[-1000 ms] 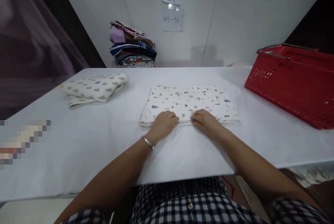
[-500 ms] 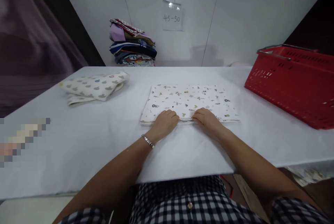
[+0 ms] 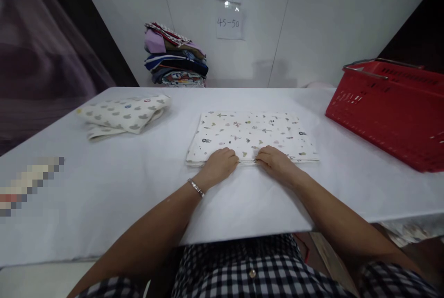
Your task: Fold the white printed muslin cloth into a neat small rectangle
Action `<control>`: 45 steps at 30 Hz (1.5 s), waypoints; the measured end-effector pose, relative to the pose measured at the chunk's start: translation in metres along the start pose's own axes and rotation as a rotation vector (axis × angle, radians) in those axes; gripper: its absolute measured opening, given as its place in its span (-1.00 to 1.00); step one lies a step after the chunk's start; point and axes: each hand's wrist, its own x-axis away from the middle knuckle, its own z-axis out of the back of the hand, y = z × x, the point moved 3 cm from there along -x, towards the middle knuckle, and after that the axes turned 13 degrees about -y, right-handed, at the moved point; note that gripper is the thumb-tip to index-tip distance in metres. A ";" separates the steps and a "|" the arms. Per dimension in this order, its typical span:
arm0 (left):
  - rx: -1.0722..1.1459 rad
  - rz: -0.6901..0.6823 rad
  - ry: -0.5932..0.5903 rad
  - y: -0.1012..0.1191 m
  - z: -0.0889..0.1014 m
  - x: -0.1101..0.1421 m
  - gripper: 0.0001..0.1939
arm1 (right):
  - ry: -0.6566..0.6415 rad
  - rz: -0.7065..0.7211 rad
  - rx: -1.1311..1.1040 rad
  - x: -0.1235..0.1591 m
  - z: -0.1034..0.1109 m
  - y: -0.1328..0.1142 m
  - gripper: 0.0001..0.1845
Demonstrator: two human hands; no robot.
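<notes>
A folded white cloth with small printed figures [image 3: 250, 134] lies flat in the middle of the white table [image 3: 104, 187]. My left hand [image 3: 218, 165] and my right hand [image 3: 275, 161] rest side by side on its near edge. Both have their fingers curled and pinch that edge. A thin bracelet sits on my left wrist.
A second folded cloth with grey apple prints [image 3: 125, 114] lies at the left. A pile of folded colourful clothes [image 3: 175, 56] stands at the back by the wall. A red plastic basket [image 3: 388, 108] sits at the right. Paper notes [image 3: 229, 6] hang on the wall.
Both hands stay on the cloth's near edge with almost no movement; the view has shifted slightly.
</notes>
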 end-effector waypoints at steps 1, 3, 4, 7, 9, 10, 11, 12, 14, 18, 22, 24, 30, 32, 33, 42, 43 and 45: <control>0.016 -0.005 0.002 -0.001 0.000 0.001 -0.74 | -0.007 0.001 -0.013 0.001 0.001 0.000 -0.80; 0.054 -0.020 0.012 -0.002 -0.001 0.002 -0.76 | -0.020 0.000 -0.036 0.002 0.002 -0.001 -0.82; 0.071 -0.028 0.019 -0.002 -0.002 0.002 -0.75 | -0.023 -0.002 -0.043 0.002 0.003 -0.001 -0.82; 0.105 -0.024 0.037 -0.004 -0.003 0.003 -0.73 | -0.029 -0.012 -0.049 0.003 0.004 -0.002 -0.83; 0.122 -0.005 0.041 -0.005 -0.004 0.002 -0.73 | -0.023 -0.019 -0.051 0.003 0.004 -0.002 -0.83; 0.132 0.000 0.045 -0.005 -0.004 0.002 -0.73 | -0.018 -0.022 -0.054 0.003 0.004 -0.002 -0.83; 0.141 0.001 0.050 -0.005 -0.004 0.001 -0.73 | -0.012 -0.025 -0.059 0.003 0.003 -0.002 -0.83; 0.149 0.000 0.055 -0.005 -0.004 0.001 -0.73 | -0.008 -0.028 -0.064 0.003 0.003 -0.002 -0.82; 0.160 -0.001 0.062 -0.005 -0.004 0.002 -0.74 | -0.005 -0.034 -0.070 0.003 0.003 -0.001 -0.82; 0.164 0.007 0.072 -0.006 -0.005 0.002 -0.76 | 0.004 -0.050 -0.059 0.001 0.004 -0.002 -0.81; 0.154 0.020 0.078 -0.005 -0.006 0.002 -0.75 | 0.014 -0.047 -0.048 0.000 0.005 -0.001 -0.79; 0.134 0.030 0.082 -0.005 -0.005 0.002 -0.74 | 0.029 -0.028 -0.033 0.000 0.005 0.000 -0.78; -0.012 0.048 0.039 0.003 0.000 -0.001 -0.77 | 0.054 0.001 0.018 0.001 0.003 0.000 -0.76; -0.035 0.052 0.004 0.006 0.000 -0.002 -0.77 | 0.019 -0.007 0.012 0.000 0.001 -0.001 -0.77; -0.037 0.055 -0.002 0.007 0.000 -0.002 -0.77 | 0.009 -0.013 0.008 0.000 0.000 -0.002 -0.78; 0.045 0.037 0.043 0.002 -0.004 0.003 -0.79 | -0.036 -0.019 -0.019 0.003 0.003 -0.004 -0.85; 0.067 0.039 0.059 0.001 -0.004 0.003 -0.79 | -0.035 -0.021 -0.022 0.003 0.003 -0.004 -0.85; 0.104 0.048 0.089 -0.001 -0.005 0.004 -0.79 | -0.030 -0.023 -0.021 0.003 0.004 -0.005 -0.85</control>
